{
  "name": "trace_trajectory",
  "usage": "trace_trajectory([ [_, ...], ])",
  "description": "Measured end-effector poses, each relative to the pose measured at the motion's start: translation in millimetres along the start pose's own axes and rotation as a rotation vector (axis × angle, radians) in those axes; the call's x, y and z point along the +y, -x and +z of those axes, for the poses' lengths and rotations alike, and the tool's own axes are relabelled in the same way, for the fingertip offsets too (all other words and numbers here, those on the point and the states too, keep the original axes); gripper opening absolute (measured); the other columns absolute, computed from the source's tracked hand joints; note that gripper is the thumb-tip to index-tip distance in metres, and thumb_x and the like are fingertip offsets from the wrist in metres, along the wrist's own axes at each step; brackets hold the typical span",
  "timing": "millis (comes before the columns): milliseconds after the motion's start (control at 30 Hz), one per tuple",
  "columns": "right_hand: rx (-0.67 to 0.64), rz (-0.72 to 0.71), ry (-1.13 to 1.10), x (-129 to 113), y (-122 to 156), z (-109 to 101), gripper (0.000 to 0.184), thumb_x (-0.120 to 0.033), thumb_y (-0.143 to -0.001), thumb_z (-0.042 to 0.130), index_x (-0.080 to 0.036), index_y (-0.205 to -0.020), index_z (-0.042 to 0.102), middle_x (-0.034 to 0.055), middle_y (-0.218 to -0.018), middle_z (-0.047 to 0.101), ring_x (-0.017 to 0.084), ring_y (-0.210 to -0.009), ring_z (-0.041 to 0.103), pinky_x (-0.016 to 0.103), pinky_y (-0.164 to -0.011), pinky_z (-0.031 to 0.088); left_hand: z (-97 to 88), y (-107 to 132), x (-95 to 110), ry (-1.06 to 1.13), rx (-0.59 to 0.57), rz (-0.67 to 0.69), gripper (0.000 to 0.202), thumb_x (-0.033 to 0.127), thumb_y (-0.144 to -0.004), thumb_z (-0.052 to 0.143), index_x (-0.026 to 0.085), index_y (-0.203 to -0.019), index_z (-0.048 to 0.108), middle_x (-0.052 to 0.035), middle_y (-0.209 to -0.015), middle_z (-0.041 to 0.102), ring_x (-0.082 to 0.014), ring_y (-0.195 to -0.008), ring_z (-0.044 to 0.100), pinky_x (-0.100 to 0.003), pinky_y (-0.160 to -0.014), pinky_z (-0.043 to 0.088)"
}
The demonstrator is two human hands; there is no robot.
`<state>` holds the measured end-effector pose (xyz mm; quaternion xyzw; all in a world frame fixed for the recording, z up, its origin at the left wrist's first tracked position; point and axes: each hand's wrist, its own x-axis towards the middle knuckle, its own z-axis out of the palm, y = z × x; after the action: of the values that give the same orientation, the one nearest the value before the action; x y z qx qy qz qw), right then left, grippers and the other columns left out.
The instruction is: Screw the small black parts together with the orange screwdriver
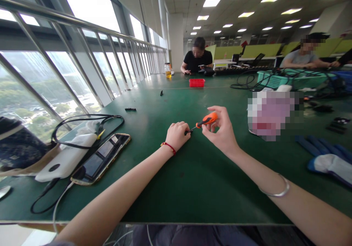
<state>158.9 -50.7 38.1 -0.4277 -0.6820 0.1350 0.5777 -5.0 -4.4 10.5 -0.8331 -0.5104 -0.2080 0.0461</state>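
My left hand (178,136) is closed around a small black part (188,132) low over the green table; most of that part is hidden by the fingers. In my right hand (222,130) is a screwdriver (206,119) with an orange and black handle, gripped by the fingers at its rear end. Its thin metal shaft slants down to the left, and the tip meets or nearly meets the black part; I cannot tell which.
Left on the green table (165,187) lie a phone (101,159), a white power bank (67,156) and black cables. Two small black pieces (130,109) (161,93) and a red basket (197,83) are farther off. Gloves (330,161) and a green basket (275,80) are right. Two people sit beyond.
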Motion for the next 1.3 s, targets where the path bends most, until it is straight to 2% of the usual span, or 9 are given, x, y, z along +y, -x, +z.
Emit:
trace_trajectory([
  [100, 0.015, 0.036, 0.074, -1, 0, 0, 0.043, -0.034, -0.070, 0.063, -0.021, -0.108, 0.047, -0.0038, -0.073, 0.053, 0.010, -0.052, 0.049, 0.023, -0.051, 0.041, 0.3, 0, 0, 0.006, 0.001, 0.003, 0.007, 0.017, -0.076, 0.053, 0.017, -0.073, 0.059, -0.0042, -0.085, 0.066, -0.0191, -0.082, 0.061, -0.031, -0.076, 0.041],
  [200, -0.028, 0.065, 0.133, -2, 0, -1, 0.022, -0.038, -0.076, 0.059, -0.020, -0.089, 0.057, -0.0043, -0.060, 0.054, 0.011, -0.050, 0.049, 0.024, -0.054, 0.040, 0.9, 0, -1, 0.005, 0.001, 0.003, 0.007, 0.018, -0.077, 0.052, 0.017, -0.073, 0.059, -0.0043, -0.084, 0.066, -0.0195, -0.082, 0.061, -0.032, -0.076, 0.041],
  [300, -0.070, 0.000, 0.095, -2, -1, -3, 0.015, -0.032, -0.079, 0.055, -0.019, -0.071, 0.059, -0.0011, -0.063, 0.061, 0.011, -0.055, 0.053, 0.024, -0.056, 0.040, 0.8, 0, 0, 0.010, -0.004, -0.004, 0.007, 0.018, -0.077, 0.053, 0.017, -0.073, 0.059, -0.0042, -0.085, 0.066, -0.0195, -0.082, 0.061, -0.032, -0.075, 0.042],
  [433, 0.123, -0.073, 0.068, 0, -4, -8, 0.019, -0.027, -0.080, 0.052, -0.019, -0.062, 0.057, -0.0005, -0.060, 0.060, 0.012, -0.056, 0.055, 0.024, -0.057, 0.041, 1.0, 0, -1, 0.034, 0.002, -0.015, 0.006, 0.018, -0.077, 0.054, 0.017, -0.073, 0.059, -0.0040, -0.085, 0.065, -0.0190, -0.080, 0.060, -0.031, -0.074, 0.043],
  [533, 0.219, -0.115, 0.081, 8, -10, -13, 0.019, -0.032, -0.083, 0.051, -0.019, -0.077, 0.063, 0.0016, -0.072, 0.065, 0.014, -0.064, 0.059, 0.025, -0.061, 0.044, 2.8, 0, -3, 0.083, 0.017, -0.023, 0.004, 0.018, -0.076, 0.056, 0.018, -0.074, 0.059, -0.0034, -0.083, 0.064, -0.0183, -0.077, 0.060, -0.030, -0.070, 0.044],
  [633, 0.029, -0.105, 0.203, 27, -14, -12, 0.019, -0.031, -0.084, 0.052, -0.021, -0.091, 0.067, 0.0042, -0.087, 0.064, 0.016, -0.076, 0.060, 0.027, -0.068, 0.045, 5.6, 0, -6, 0.193, 0.070, -0.027, 0.002, 0.017, -0.076, 0.058, 0.018, -0.076, 0.060, -0.0024, -0.082, 0.063, -0.0172, -0.077, 0.059, -0.028, -0.068, 0.045],
  [767, -0.264, -0.025, 0.441, 54, -12, -1, 0.013, -0.024, -0.081, 0.054, -0.024, -0.086, 0.066, 0.0019, -0.084, 0.056, 0.015, -0.073, 0.058, 0.025, -0.061, 0.042, 10.2, -2, -11, 0.372, 0.140, -0.015, 0.002, 0.019, -0.077, 0.061, 0.018, -0.079, 0.062, -0.0011, -0.079, 0.063, -0.0152, -0.075, 0.059, -0.026, -0.068, 0.046],
  [833, -0.355, -0.007, 0.511, 62, -10, 4, 0.015, -0.030, -0.078, 0.060, -0.025, -0.092, 0.064, 0.0009, -0.087, 0.054, 0.014, -0.073, 0.057, 0.023, -0.057, 0.040, 12.3, -2, -12, 0.447, 0.146, 0.001, 0.003, 0.019, -0.077, 0.062, 0.018, -0.079, 0.063, -0.0008, -0.078, 0.063, -0.0143, -0.073, 0.059, -0.026, -0.069, 0.048],
  [1300, -0.484, -0.068, 0.536, 60, -11, 2, 0.016, -0.034, -0.083, 0.056, -0.026, -0.093, 0.065, 0.0011, -0.093, 0.056, 0.013, -0.074, 0.057, 0.023, -0.058, 0.038, 8.2, -1, -7, 0.562, 0.031, 0.029, 0.014, 0.028, -0.077, 0.063, 0.016, -0.080, 0.070, -0.0023, -0.081, 0.070, -0.0146, -0.075, 0.063, -0.026, -0.073, 0.051],
])
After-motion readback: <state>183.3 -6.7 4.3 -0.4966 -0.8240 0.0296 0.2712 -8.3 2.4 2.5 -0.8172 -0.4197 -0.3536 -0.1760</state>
